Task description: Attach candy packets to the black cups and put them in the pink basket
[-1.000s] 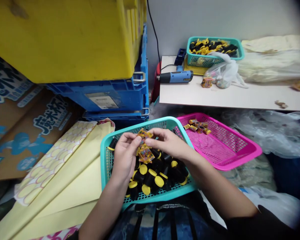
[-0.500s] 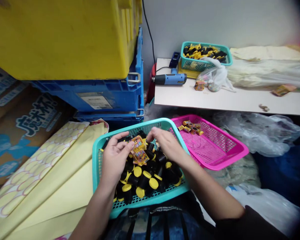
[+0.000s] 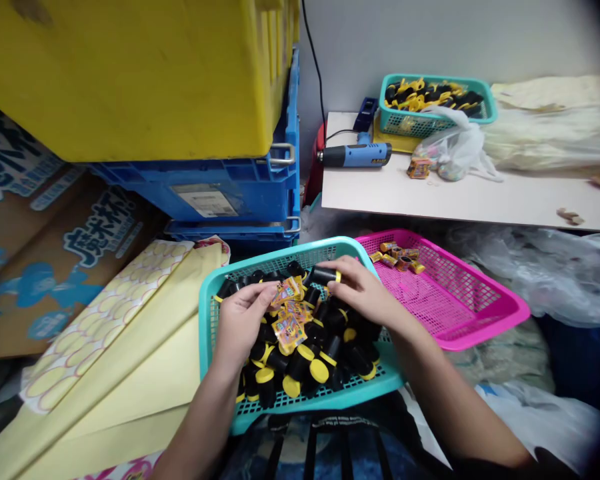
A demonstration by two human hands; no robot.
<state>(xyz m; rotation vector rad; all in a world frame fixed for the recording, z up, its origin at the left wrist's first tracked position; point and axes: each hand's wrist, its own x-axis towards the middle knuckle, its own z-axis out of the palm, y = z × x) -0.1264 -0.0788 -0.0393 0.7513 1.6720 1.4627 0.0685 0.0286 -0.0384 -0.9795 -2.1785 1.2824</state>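
Over a teal basket point(image 3: 330, 398) full of black canisters with yellow lids point(image 3: 300, 363), my left hand point(image 3: 245, 320) pinches a small orange printed sleeve label point(image 3: 286, 291) between thumb and fingers. More such labels point(image 3: 289, 331) lie on the canisters just below it. To the right, my right hand point(image 3: 360, 287) grips one black canister point(image 3: 323, 275) by its yellow-lidded end, the canister lying roughly level and pointing toward my left hand. A small gap separates the canister from the held label.
A pink basket point(image 3: 480, 337) with several labelled canisters point(image 3: 403, 259) stands right of the teal one. On the white table point(image 3: 380, 193) are a heat gun point(image 3: 357, 155), another teal basket point(image 3: 387, 123) and a plastic bag point(image 3: 460, 150). Stacked blue crates point(image 3: 230, 193) and cream sheets point(image 3: 130, 373) flank the left.
My right hand has picked up a black canister and raised it from the pile. My left hand still pinches a label. The whole view has shifted slightly.
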